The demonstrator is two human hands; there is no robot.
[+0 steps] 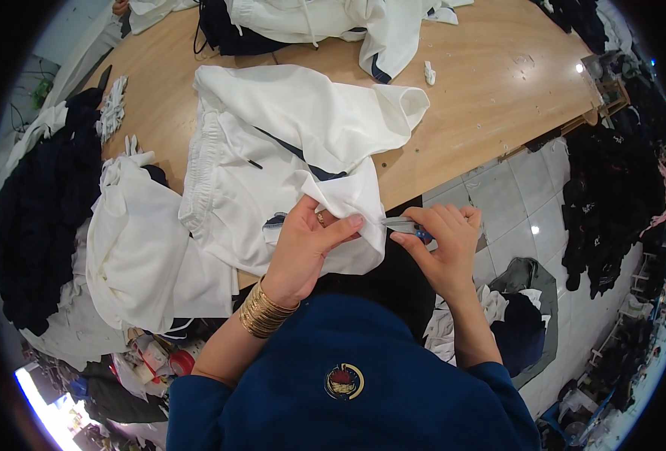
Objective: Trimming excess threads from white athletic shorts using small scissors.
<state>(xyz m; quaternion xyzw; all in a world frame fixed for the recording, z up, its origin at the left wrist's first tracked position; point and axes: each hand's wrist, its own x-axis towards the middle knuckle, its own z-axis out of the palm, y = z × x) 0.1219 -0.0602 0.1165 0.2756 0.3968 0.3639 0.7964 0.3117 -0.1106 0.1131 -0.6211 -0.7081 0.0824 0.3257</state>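
Note:
A pair of white shorts (280,101) with a gathered elastic waistband and dark navy side insets lies spread at the table's near edge. My left hand (303,248), with stacked gold bangles at its wrist, pinches the hem of the nearer leg between thumb and fingers. To its right, my right hand (449,248) is closed round small thread snips (402,224) with metal blades and a bluish handle. The blade tips point left and meet the edge of the held hem. Whether a thread lies between the blades is too small to tell.
More white garments (133,248) hang over the table's left edge beside a dark navy pile (47,210). Other white and navy clothing (295,22) lies at the far side of the wooden table (483,98). A grey container (547,293) of clothes stands on the tiled floor, lower right.

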